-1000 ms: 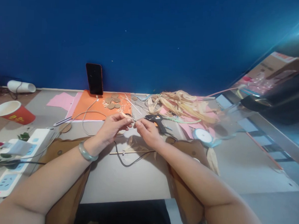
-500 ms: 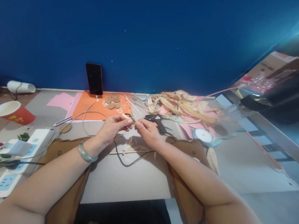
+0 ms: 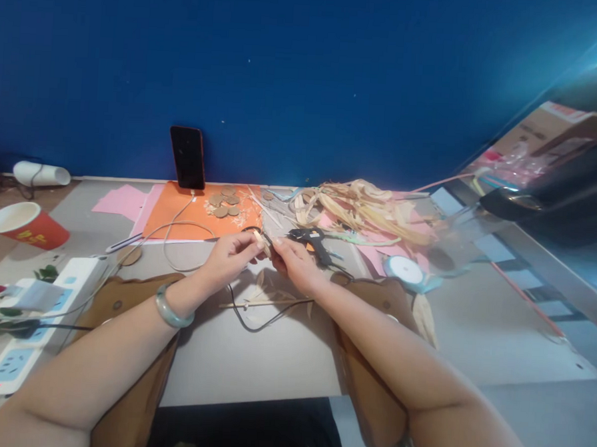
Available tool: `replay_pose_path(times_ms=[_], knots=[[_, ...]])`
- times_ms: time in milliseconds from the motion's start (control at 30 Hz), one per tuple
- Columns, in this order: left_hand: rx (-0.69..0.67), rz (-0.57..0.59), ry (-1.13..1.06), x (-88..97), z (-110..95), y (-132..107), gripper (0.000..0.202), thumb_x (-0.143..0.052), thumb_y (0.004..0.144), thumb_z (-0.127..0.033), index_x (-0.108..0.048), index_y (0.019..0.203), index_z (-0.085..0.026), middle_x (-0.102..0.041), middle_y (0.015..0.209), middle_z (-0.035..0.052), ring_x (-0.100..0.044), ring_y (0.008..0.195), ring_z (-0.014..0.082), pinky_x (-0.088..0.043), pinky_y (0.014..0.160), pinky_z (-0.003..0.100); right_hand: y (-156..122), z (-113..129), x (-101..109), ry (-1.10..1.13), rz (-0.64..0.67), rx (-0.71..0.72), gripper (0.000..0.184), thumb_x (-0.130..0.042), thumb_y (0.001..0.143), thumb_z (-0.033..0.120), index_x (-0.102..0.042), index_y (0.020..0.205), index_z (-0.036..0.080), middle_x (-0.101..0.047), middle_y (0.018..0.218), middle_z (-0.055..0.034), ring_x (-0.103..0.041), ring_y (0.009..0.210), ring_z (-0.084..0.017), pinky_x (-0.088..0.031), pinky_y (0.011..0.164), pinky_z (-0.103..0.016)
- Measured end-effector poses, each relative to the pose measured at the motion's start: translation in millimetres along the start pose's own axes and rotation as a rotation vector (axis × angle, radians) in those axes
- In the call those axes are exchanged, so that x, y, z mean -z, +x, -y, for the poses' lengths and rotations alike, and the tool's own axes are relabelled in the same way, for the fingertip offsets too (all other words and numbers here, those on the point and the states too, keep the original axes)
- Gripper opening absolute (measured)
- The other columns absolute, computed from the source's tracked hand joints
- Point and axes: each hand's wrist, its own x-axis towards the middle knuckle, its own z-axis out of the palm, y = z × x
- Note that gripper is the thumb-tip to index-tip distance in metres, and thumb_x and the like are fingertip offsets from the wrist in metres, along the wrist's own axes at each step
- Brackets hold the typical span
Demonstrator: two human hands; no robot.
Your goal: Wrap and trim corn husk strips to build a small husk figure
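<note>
My left hand (image 3: 233,257), with a pale green bangle (image 3: 170,308) at the wrist, is closed in a pinch on a small pale strip of dried corn husk (image 3: 264,244). Against it from the other side, the fingers of my right hand (image 3: 296,263) pinch the same strip. My fingers cover most of the piece. Just behind my right hand lies a black glue gun (image 3: 317,243). Below both hands, a thin wooden stick (image 3: 269,303) and some loose husk scraps (image 3: 260,287) rest on the table near a dark cord (image 3: 243,325).
A phone (image 3: 187,157) leans on the blue wall above an orange sheet (image 3: 171,217) with several round wooden discs (image 3: 221,212). At right are a husk pile (image 3: 364,203) and a ribbon roll (image 3: 405,272). A power strip (image 3: 13,362) and paper cup (image 3: 33,226) stand left.
Both hands shifted slightly and turned, and the pale strip now stands more upright between my fingertips. The things on the table have stayed in place.
</note>
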Motion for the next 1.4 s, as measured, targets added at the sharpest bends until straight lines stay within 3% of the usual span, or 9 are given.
replay_pose_path(times_ms=[300,600,967,1400], knots=[[-0.019,0.045,0.073,-3.3,-7,-2,0.034,-0.058,0.081,-0.045,-0.056,0.063,-0.016,-0.055,0.059,0.0001,-0.051,0.058,0.0114,-0.041,0.059,0.024,0,-1,-1,-0.042,0.034,0.015,0.051,-0.041,0.088,0.063,-0.043,0.061,0.019,-0.032,0.048,0.0063,-0.028,0.045,-0.008,-0.021,0.043,-0.023],[-0.015,0.04,0.125,-2.8,0,-2,0.034,-0.057,0.082,-0.042,-0.051,0.059,-0.016,-0.049,0.057,-0.0017,-0.044,0.056,0.0102,-0.035,0.055,0.023,0,-3,-3,-0.076,-0.019,0.017,0.053,-0.042,0.086,0.066,-0.043,0.062,0.019,-0.034,0.049,0.0059,-0.03,0.046,-0.008,-0.022,0.044,-0.023],[-0.012,0.04,0.173,-2.5,4,-2,0.028,-0.056,0.081,-0.036,-0.053,0.062,-0.016,-0.049,0.057,-0.0019,-0.044,0.056,0.0104,-0.035,0.055,0.023,1,-5,-2,-0.127,-0.007,0.052,0.052,-0.041,0.088,0.063,-0.042,0.06,0.019,-0.036,0.051,0.0052,-0.032,0.049,-0.009,-0.025,0.046,-0.023],[-0.027,0.042,0.165,-2.9,5,-2,0.033,-0.056,0.082,-0.041,-0.052,0.061,-0.017,-0.049,0.055,-0.0018,-0.044,0.054,0.0103,-0.035,0.054,0.022,1,-5,-2,-0.166,-0.014,0.061,0.052,-0.04,0.088,0.063,-0.043,0.061,0.019,-0.037,0.052,0.0047,-0.034,0.051,-0.009,-0.027,0.049,-0.024]])
